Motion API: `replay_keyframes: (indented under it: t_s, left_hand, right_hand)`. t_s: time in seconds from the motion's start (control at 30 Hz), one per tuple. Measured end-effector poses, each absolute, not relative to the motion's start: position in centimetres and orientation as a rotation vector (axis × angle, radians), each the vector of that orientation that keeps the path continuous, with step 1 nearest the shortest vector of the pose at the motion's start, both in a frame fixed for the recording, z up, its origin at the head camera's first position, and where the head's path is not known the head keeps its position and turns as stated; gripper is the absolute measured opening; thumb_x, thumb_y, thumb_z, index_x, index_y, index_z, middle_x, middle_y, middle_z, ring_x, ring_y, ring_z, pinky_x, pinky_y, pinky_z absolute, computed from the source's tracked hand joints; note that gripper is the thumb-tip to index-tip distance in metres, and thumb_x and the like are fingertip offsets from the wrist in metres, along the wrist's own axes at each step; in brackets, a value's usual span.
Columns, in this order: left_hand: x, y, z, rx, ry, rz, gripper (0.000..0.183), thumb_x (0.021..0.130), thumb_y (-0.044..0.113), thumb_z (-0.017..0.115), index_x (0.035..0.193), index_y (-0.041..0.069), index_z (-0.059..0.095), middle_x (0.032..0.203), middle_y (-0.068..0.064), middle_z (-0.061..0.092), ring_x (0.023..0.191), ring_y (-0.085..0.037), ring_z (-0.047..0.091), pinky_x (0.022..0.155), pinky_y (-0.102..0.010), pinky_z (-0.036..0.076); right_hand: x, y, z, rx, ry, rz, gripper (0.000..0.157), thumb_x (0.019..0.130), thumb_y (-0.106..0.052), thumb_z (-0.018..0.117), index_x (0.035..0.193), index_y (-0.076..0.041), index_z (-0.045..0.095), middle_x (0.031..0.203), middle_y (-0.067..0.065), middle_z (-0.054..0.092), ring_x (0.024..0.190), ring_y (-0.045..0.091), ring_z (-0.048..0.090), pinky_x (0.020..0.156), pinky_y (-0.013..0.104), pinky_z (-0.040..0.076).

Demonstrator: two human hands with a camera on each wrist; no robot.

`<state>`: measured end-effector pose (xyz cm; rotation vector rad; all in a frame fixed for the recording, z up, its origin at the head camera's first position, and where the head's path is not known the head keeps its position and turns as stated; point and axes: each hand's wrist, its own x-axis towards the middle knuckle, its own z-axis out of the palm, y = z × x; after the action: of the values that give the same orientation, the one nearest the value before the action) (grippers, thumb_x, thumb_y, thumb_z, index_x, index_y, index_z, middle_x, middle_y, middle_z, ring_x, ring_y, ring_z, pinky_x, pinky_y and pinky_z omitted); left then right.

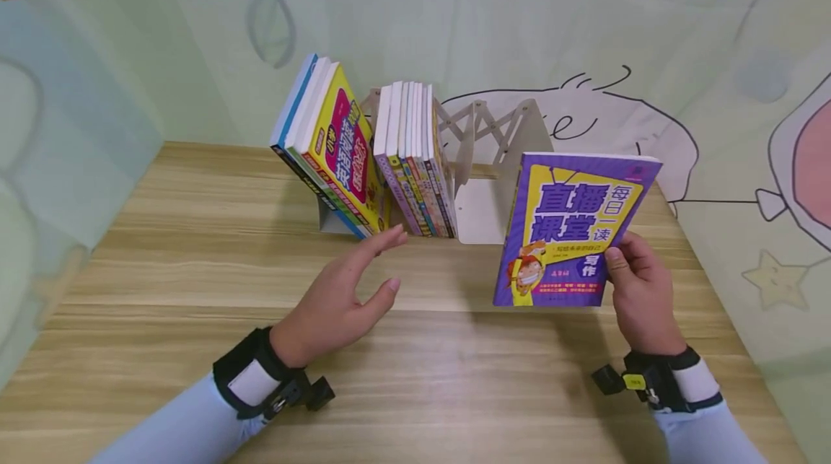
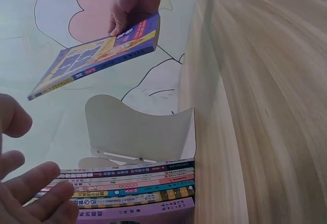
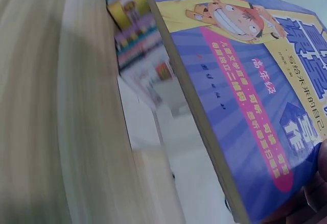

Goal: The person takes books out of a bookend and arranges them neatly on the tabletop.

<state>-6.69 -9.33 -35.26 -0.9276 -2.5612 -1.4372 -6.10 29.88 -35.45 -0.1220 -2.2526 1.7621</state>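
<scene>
A purple and yellow paperback book [image 1: 565,233] is held up in front of the rack's right end, its cover facing me. My right hand [image 1: 643,291] grips its lower right edge, thumb on the cover and fingers behind. My left hand [image 1: 340,298] holds nothing; its fingers reach toward the row of thin books [image 1: 415,161], thumb spread apart. That row stands upright in a white expandable book rack [image 1: 480,208], spines forward. In the left wrist view, the left fingers [image 2: 41,188] overlap the spines of the row.
Larger books, one with a yellow cover [image 1: 344,146], lean left at the rack's left end. Folding lattice bars [image 1: 509,132] and an end plate form the rack's right side. A wood-grain table [image 1: 415,377] lies beneath, with a printed curtain [image 1: 402,9] behind.
</scene>
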Motion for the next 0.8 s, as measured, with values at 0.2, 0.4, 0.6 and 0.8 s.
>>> replay_keyframes:
  t_s: [0.2,0.4,0.6,0.8]
  left_hand:
    - [-6.6,-9.6,-35.4,-0.908,-2.572,-1.429,0.056,0.099,0.017,0.061,0.152,0.015,0.041,0.154,-0.003,0.046,0.143,-0.023,0.043,0.116,-0.05,0.037]
    - [-6.5,-9.8,-35.4,-0.905,-2.568,-1.437,0.051,0.1,0.018,0.06,0.149,0.016,0.046,0.153,-0.003,0.048,0.143,-0.022,0.042,0.116,-0.049,0.038]
    - [-6.5,-9.9,-35.3,-0.877,-2.593,-1.44,0.047,0.1,0.019,0.06,0.145,0.013,0.051,0.151,0.0,0.05,0.142,-0.02,0.043,0.115,-0.047,0.038]
    - [-6.5,-9.9,-35.5,-0.86,-2.633,-1.411,0.048,0.1,0.021,0.061,0.146,0.014,0.05,0.152,-0.001,0.049,0.142,-0.02,0.042,0.116,-0.048,0.038]
  right_hand:
    - [-6.6,32.6,-36.0,-0.213,-2.193,1.79,0.038,0.104,-0.023,0.05,0.137,-0.006,0.057,0.115,-0.001,0.064,0.095,0.01,0.063,0.078,0.012,0.055]
    - [-7.0,34.5,-37.1,-0.326,-2.128,1.854,0.039,0.104,-0.023,0.05,0.136,-0.004,0.057,0.114,-0.002,0.064,0.094,0.011,0.061,0.075,0.012,0.056]
    - [-7.5,36.2,-37.7,-0.542,-2.149,1.805,0.039,0.105,-0.025,0.047,0.136,-0.004,0.056,0.108,-0.006,0.061,0.093,0.009,0.056,0.069,0.011,0.053]
    - [-8.4,37.5,-38.2,-0.735,-2.43,1.522,0.05,0.107,-0.032,0.039,0.147,-0.004,0.047,0.105,-0.011,0.057,0.09,0.008,0.054,0.067,0.012,0.052]
